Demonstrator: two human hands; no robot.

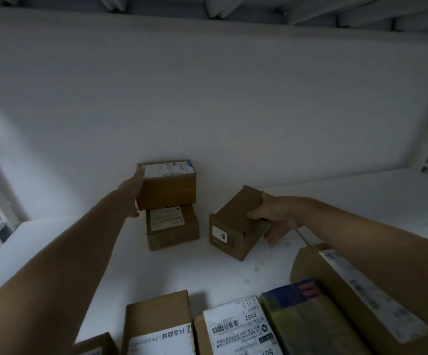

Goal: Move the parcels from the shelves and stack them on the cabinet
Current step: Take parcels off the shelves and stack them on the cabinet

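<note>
Fingers (255, 216) of right hand (280, 217) grip small parcel (233, 222) labelled "6"; left hand (136, 196) presses straight-fingered against stacked parcel (170, 192).

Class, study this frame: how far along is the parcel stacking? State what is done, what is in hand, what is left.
Done: a top box sits on a lower box against the wall. In hand: the left hand presses flat on the top box's side; the right hand grips a third box, not yet stacked. Left: that box, plus the loose parcels in the near row.
</note>
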